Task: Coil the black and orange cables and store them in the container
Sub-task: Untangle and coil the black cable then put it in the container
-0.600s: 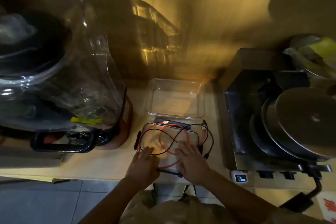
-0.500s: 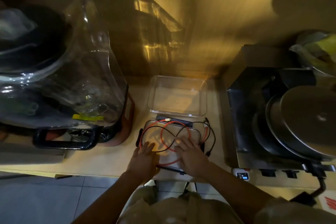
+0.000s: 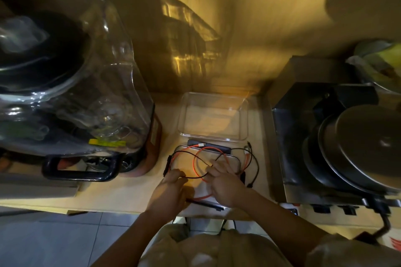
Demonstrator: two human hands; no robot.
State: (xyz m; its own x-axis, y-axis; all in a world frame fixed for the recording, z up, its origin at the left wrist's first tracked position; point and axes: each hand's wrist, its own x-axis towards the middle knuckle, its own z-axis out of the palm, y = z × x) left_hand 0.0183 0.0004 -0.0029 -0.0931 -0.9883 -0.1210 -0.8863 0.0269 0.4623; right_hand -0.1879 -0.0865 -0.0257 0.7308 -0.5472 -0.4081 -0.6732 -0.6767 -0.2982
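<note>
- The left hand (image 3: 168, 191) was curled palm down, fingertips pinched together at its far edge.
- The right hand (image 3: 224, 185) lay just beside it, fingers bent and closed.
- Both forearms reached forward, converging toward the hands.

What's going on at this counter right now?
A person stands at a counter, both hands on a tangle of cables lying over a clear lid with dark clips. The left hand and right hand each pinch the black cable, stretching a short run between them. The orange cable lies looped, uncoiled. The clear container just behind is empty; nothing is stored yet.
</note>
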